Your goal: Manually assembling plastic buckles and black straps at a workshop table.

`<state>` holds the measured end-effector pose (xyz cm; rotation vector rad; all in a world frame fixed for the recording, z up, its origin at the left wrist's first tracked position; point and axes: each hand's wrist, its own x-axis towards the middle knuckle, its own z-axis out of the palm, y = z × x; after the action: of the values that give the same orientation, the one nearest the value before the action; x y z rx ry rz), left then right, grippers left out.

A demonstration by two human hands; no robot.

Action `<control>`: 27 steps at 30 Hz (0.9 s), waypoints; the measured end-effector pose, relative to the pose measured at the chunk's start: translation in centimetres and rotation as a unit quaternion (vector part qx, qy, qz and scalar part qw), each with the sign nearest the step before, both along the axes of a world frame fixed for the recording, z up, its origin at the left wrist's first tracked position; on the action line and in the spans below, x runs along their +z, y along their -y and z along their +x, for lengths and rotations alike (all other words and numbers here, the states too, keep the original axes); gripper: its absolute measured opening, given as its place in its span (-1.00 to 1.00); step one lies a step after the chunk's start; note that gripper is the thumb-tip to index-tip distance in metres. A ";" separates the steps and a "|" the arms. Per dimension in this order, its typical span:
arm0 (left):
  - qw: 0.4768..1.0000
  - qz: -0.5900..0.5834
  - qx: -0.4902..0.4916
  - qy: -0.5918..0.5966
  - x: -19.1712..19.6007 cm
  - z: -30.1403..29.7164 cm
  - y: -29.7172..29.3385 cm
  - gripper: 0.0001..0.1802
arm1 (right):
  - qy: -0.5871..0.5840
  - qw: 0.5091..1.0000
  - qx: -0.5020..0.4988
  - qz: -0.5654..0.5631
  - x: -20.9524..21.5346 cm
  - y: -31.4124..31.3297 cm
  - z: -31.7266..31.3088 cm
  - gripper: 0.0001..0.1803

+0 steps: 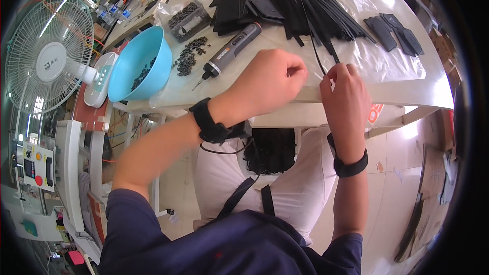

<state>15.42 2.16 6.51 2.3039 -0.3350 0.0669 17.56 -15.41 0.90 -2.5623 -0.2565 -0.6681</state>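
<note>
My left hand [270,82] is curled closed above the near edge of the table, its fingertips turned inward. Whatever it may hold is hidden. To its right, my right hand [347,94] pinches the near end of a long thin black strip [330,51], which runs back toward a fanned pile of similar black strips [305,6]. A grey and black electric screwdriver [232,52] lies just left of my left hand, its bit pointing toward me. Beside it is a heap of small dark screws or similar parts [189,57].
A light blue bowl [153,63] with small dark parts stands at the table's left edge, a clear box [189,23] of parts behind it. Flat black plates [395,33] lie at the right on plastic sheeting. A white fan [53,58] stands far left.
</note>
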 end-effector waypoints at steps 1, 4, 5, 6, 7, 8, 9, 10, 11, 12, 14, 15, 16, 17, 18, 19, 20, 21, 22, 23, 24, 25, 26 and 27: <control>1.000 -0.001 -0.004 -0.001 -0.5 -0.2 0.2 -0.74 | -0.014 0.998 0.031 0.045 0.1 0.3 -0.9 -0.87; 0.944 -0.227 0.009 -0.239 -1.9 -1.5 0.3 -0.66 | -0.119 0.953 0.141 0.240 0.5 1.2 -5.1 -0.93; 0.944 -0.229 0.006 -0.237 -2.5 -2.1 0.7 -0.66 | -0.239 0.913 0.151 0.295 0.8 2.0 -6.8 -0.96; 0.912 -0.307 0.029 -0.272 -2.8 -3.0 1.4 -0.64 | -0.256 0.872 0.179 0.376 -0.2 2.7 -8.7 -0.95; 0.870 -0.383 0.053 -0.305 -3.0 -3.7 2.0 -0.60 | -0.315 0.835 0.189 0.411 -0.5 3.6 -10.5 -0.93; 0.856 -0.404 0.050 -0.318 -3.2 -4.2 2.1 -0.57 | -0.381 0.804 0.211 0.405 -1.0 4.4 -11.9 -0.92; 0.854 -0.407 0.045 -0.322 -3.2 -4.4 2.2 -0.57 | -0.430 0.756 0.227 0.438 -1.4 4.8 -13.2 -0.91; 0.831 -0.435 0.044 -0.343 -3.0 -4.7 2.4 -0.59 | -0.462 0.738 0.249 0.423 -2.0 5.3 -14.2 -0.91; 0.808 -0.462 0.045 -0.363 -3.1 -5.0 2.7 -0.62 | -0.494 0.718 0.272 0.408 -2.4 5.6 -14.8 -0.90; 0.805 -0.478 0.055 -0.348 -3.5 -5.0 3.1 -0.67 | -0.497 0.719 0.265 0.407 -2.3 5.9 -14.7 -0.90; 0.806 -0.473 0.050 -0.354 -4.3 -4.6 2.6 -0.69 | -0.470 0.761 0.351 0.279 -1.6 6.5 -13.4 -0.90; 0.810 -0.465 0.048 -0.355 -4.5 -4.4 2.1 -0.71 | -0.437 0.807 0.321 0.233 -0.3 7.2 -11.7 -0.88; 0.823 -0.450 0.058 -0.342 -4.7 -4.2 2.4 -0.75 | -0.315 0.893 0.245 0.208 0.1 8.1 -9.6 -0.88; 0.822 -0.451 0.059 -0.344 -4.6 -4.4 2.7 -0.75 | -0.235 0.936 0.157 0.209 0.4 9.5 -6.3 -0.90; 0.833 -0.436 0.055 -0.337 -4.5 -4.7 2.9 -0.76 | -0.136 0.972 0.099 0.165 1.5 11.0 -2.1 -0.91; 0.845 -0.420 0.053 -0.327 -4.3 -4.9 2.7 -0.77 | -0.045 0.986 0.104 0.125 2.4 11.8 2.4 -0.85; 0.845 -0.421 0.049 -0.327 -4.2 -5.0 2.9 -0.77 | -0.016 0.991 0.083 0.102 3.3 13.1 6.3 -0.79; 0.850 -0.416 0.055 -0.319 -4.3 -5.4 3.1 -0.78 | 0.028 0.993 0.104 0.050 2.6 14.9 10.5 -0.72; 0.855 -0.412 0.064 -0.309 -4.4 -5.6 2.9 -0.78 | 0.037 0.995 0.094 -0.009 2.6 15.3 13.2 -0.63; 0.855 -0.414 0.064 -0.307 -4.6 -5.7 2.6 -0.78 | 0.039 0.995 0.095 -0.011 2.5 15.8 15.2 -0.63; 0.861 -0.402 0.049 -0.308 -4.8 -6.0 2.0 -0.78 | 0.008 0.993 0.102 -0.055 2.1 15.8 17.1 -0.60; 0.867 -0.391 0.031 -0.308 -4.7 -6.3 1.3 -0.77 | -0.020 0.989 0.106 -0.100 2.1 15.7 18.3 -0.57; 0.867 -0.393 0.033 -0.304 -4.5 -6.7 0.9 -0.77 | -0.018 0.989 0.109 -0.102 2.2 15.9 19.2 -0.57; 0.869 -0.391 0.031 -0.302 -4.4 -7.1 0.4 -0.76 | -0.067 0.985 0.105 -0.123 2.3 15.5 19.9 -0.58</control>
<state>8.33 1.75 2.06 1.4210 0.0950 -0.4121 37.45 -30.92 3.20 -2.7454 -0.5877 -0.4043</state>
